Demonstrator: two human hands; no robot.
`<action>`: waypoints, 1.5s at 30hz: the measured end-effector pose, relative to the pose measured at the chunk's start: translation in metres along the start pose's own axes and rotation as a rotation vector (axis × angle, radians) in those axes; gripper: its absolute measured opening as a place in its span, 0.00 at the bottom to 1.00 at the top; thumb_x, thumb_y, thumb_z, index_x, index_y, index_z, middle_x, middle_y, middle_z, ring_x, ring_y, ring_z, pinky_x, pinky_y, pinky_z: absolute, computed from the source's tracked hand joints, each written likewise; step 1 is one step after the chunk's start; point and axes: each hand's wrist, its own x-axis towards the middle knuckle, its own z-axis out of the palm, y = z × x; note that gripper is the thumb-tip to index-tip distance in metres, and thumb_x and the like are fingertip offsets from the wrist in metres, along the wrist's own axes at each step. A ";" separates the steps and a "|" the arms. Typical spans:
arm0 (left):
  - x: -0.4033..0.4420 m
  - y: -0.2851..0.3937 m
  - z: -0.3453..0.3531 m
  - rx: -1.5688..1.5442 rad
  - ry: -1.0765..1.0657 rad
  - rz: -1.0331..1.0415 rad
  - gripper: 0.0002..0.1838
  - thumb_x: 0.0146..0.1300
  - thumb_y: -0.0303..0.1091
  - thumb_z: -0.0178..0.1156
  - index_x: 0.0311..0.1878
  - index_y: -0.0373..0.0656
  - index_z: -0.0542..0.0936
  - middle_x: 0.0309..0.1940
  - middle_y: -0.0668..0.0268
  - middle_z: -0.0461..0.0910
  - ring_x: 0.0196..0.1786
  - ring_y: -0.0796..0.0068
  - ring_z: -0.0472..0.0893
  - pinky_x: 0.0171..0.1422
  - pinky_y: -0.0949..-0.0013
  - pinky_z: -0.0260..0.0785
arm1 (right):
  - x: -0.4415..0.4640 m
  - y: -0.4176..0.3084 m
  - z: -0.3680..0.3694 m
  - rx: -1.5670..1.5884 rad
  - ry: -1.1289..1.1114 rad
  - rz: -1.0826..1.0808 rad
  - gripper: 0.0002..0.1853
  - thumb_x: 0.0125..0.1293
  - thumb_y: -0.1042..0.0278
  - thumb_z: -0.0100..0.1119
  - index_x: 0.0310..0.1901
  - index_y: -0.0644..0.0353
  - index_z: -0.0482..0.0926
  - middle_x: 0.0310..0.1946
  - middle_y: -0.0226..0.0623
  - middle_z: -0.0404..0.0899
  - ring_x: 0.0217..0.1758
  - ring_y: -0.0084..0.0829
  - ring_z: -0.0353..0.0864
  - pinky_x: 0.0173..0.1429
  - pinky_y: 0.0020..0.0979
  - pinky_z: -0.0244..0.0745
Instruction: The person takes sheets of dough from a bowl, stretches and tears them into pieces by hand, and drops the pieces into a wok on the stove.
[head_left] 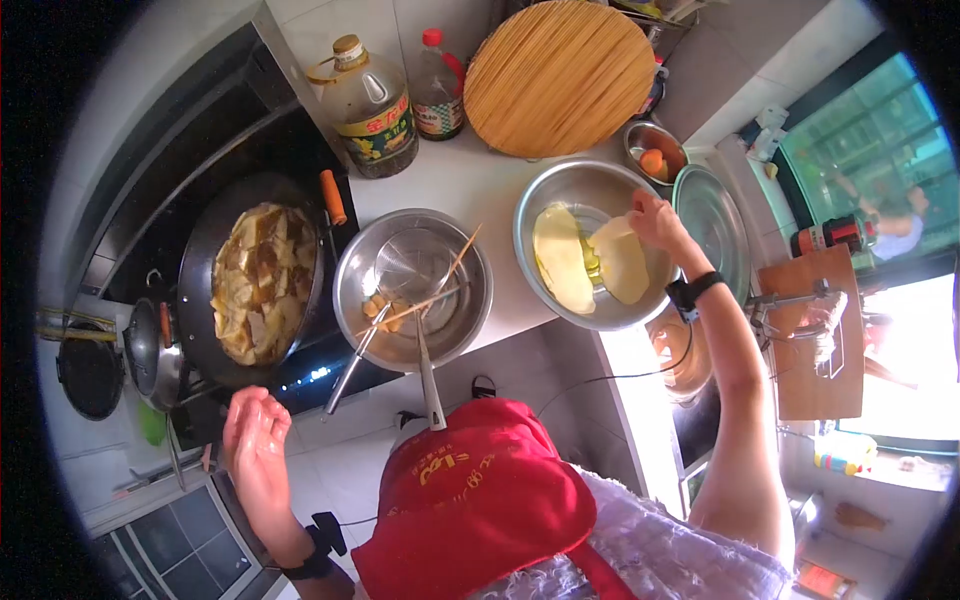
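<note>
Head view, right hand, grip unclear

The right hand is at the upper edge of one pale slice in the metal bowl. The left hand, loosely curled, is near the wok of browned food.

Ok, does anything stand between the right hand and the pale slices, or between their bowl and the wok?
Nothing visible blocks the right hand from the pale slices: it is at one's upper edge. Between their bowl and the wok sits another metal bowl holding chopsticks, with two metal handles reaching over its rim.
</note>
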 end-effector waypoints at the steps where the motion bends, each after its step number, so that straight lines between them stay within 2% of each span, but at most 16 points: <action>1: 0.001 0.000 0.004 -0.004 -0.031 0.002 0.09 0.71 0.31 0.54 0.50 0.38 0.76 0.35 0.67 0.74 0.41 0.79 0.74 0.50 0.74 0.66 | -0.013 -0.007 -0.016 -0.001 -0.040 -0.038 0.14 0.53 0.68 0.59 0.42 0.62 0.77 0.33 0.52 0.81 0.40 0.51 0.82 0.46 0.43 0.76; 4: 0.006 -0.007 0.010 -0.025 -0.100 -0.018 0.10 0.71 0.33 0.55 0.50 0.38 0.75 0.35 0.67 0.74 0.41 0.79 0.74 0.49 0.74 0.65 | -0.042 -0.002 -0.035 -0.140 -0.021 -0.366 0.17 0.52 0.66 0.65 0.45 0.60 0.80 0.35 0.50 0.82 0.42 0.51 0.82 0.48 0.43 0.77; 5: 0.007 -0.008 0.014 -0.020 -0.127 -0.019 0.10 0.72 0.34 0.55 0.50 0.38 0.75 0.35 0.68 0.74 0.41 0.79 0.74 0.49 0.74 0.65 | -0.046 -0.002 -0.041 -0.205 -0.061 -0.380 0.17 0.50 0.62 0.69 0.43 0.58 0.84 0.34 0.46 0.83 0.40 0.49 0.84 0.48 0.42 0.79; 8: 0.006 -0.008 0.024 -0.015 -0.187 -0.027 0.10 0.72 0.34 0.54 0.50 0.38 0.74 0.35 0.68 0.74 0.41 0.80 0.74 0.49 0.73 0.65 | -0.054 -0.024 -0.063 -0.217 -0.108 -0.108 0.13 0.52 0.61 0.68 0.38 0.56 0.87 0.32 0.42 0.84 0.38 0.45 0.85 0.45 0.39 0.79; 10: 0.004 -0.007 0.027 -0.016 -0.197 -0.023 0.10 0.72 0.34 0.54 0.50 0.38 0.74 0.35 0.69 0.74 0.41 0.81 0.73 0.49 0.74 0.64 | -0.051 -0.038 -0.084 -0.151 -0.067 -0.078 0.14 0.52 0.55 0.71 0.35 0.56 0.87 0.32 0.43 0.85 0.37 0.42 0.86 0.45 0.39 0.80; 14: 0.001 -0.005 0.029 -0.014 -0.209 -0.003 0.10 0.72 0.34 0.54 0.49 0.39 0.74 0.36 0.69 0.73 0.41 0.81 0.73 0.49 0.74 0.65 | -0.038 -0.070 -0.126 -0.274 0.152 -0.188 0.13 0.56 0.54 0.68 0.38 0.53 0.88 0.33 0.43 0.85 0.36 0.42 0.85 0.45 0.38 0.80; 18: -0.005 -0.005 0.028 -0.024 -0.212 -0.006 0.09 0.72 0.34 0.54 0.49 0.39 0.74 0.36 0.69 0.74 0.41 0.81 0.73 0.49 0.74 0.65 | -0.051 -0.119 -0.143 -0.150 0.410 -0.171 0.12 0.58 0.56 0.66 0.40 0.50 0.88 0.34 0.44 0.84 0.37 0.44 0.85 0.43 0.41 0.79; 19: -0.006 -0.006 0.027 -0.030 -0.207 -0.010 0.09 0.72 0.34 0.54 0.49 0.39 0.75 0.36 0.69 0.74 0.41 0.81 0.73 0.49 0.74 0.65 | -0.052 -0.121 -0.138 -0.125 0.454 -0.229 0.11 0.56 0.63 0.65 0.41 0.49 0.88 0.35 0.43 0.84 0.39 0.43 0.85 0.44 0.40 0.79; 23: -0.010 -0.009 0.022 -0.034 -0.183 -0.013 0.09 0.72 0.34 0.55 0.48 0.40 0.75 0.36 0.69 0.74 0.41 0.81 0.74 0.50 0.74 0.66 | -0.064 -0.120 -0.089 -0.098 0.338 -0.364 0.14 0.53 0.74 0.60 0.40 0.48 0.88 0.35 0.40 0.82 0.40 0.43 0.84 0.47 0.39 0.79; 25: -0.012 -0.011 0.019 -0.028 -0.154 -0.013 0.09 0.72 0.34 0.55 0.48 0.40 0.75 0.36 0.69 0.74 0.41 0.81 0.74 0.50 0.74 0.66 | -0.069 -0.104 -0.043 -0.201 0.160 -0.409 0.12 0.58 0.72 0.57 0.39 0.47 0.88 0.36 0.38 0.83 0.41 0.41 0.84 0.45 0.40 0.80; 28: -0.014 -0.012 0.018 -0.031 -0.135 -0.010 0.08 0.72 0.34 0.55 0.48 0.40 0.75 0.36 0.69 0.74 0.41 0.81 0.74 0.50 0.74 0.67 | -0.077 -0.081 0.031 -0.663 -0.228 -0.437 0.13 0.65 0.66 0.50 0.41 0.45 0.87 0.41 0.35 0.83 0.43 0.39 0.85 0.47 0.39 0.81; 32: -0.016 -0.010 0.016 -0.014 -0.139 -0.019 0.08 0.72 0.34 0.54 0.47 0.40 0.75 0.36 0.69 0.74 0.41 0.81 0.74 0.50 0.74 0.67 | -0.079 -0.062 0.072 -0.412 -0.442 -0.344 0.16 0.61 0.72 0.54 0.43 0.40 0.88 0.45 0.31 0.82 0.49 0.35 0.83 0.55 0.35 0.78; 38: -0.019 -0.010 0.018 -0.024 -0.113 -0.014 0.08 0.72 0.33 0.54 0.47 0.40 0.75 0.36 0.69 0.75 0.40 0.80 0.74 0.50 0.74 0.66 | -0.050 -0.078 0.036 -0.443 -0.330 -0.339 0.16 0.62 0.71 0.54 0.42 0.38 0.88 0.47 0.33 0.82 0.49 0.36 0.83 0.52 0.36 0.79; 40: -0.019 -0.009 0.022 -0.013 -0.125 -0.015 0.08 0.72 0.34 0.54 0.47 0.40 0.75 0.36 0.69 0.75 0.40 0.80 0.74 0.50 0.73 0.66 | -0.025 -0.073 0.022 -0.451 -0.206 -0.373 0.14 0.62 0.67 0.54 0.41 0.39 0.88 0.42 0.36 0.82 0.48 0.38 0.83 0.50 0.38 0.80; 42: -0.018 -0.009 0.024 -0.008 -0.158 -0.022 0.08 0.72 0.34 0.54 0.47 0.40 0.75 0.36 0.69 0.75 0.40 0.80 0.74 0.50 0.73 0.66 | -0.005 -0.075 0.002 -0.340 -0.034 -0.472 0.15 0.58 0.70 0.53 0.41 0.44 0.88 0.36 0.35 0.81 0.43 0.40 0.83 0.51 0.37 0.78; 45: -0.017 -0.008 0.023 0.006 -0.211 -0.022 0.09 0.73 0.35 0.53 0.49 0.41 0.74 0.37 0.69 0.74 0.42 0.80 0.73 0.51 0.73 0.64 | 0.006 -0.101 -0.044 -0.293 0.092 -0.471 0.15 0.56 0.72 0.56 0.42 0.46 0.88 0.38 0.37 0.81 0.44 0.41 0.82 0.50 0.38 0.77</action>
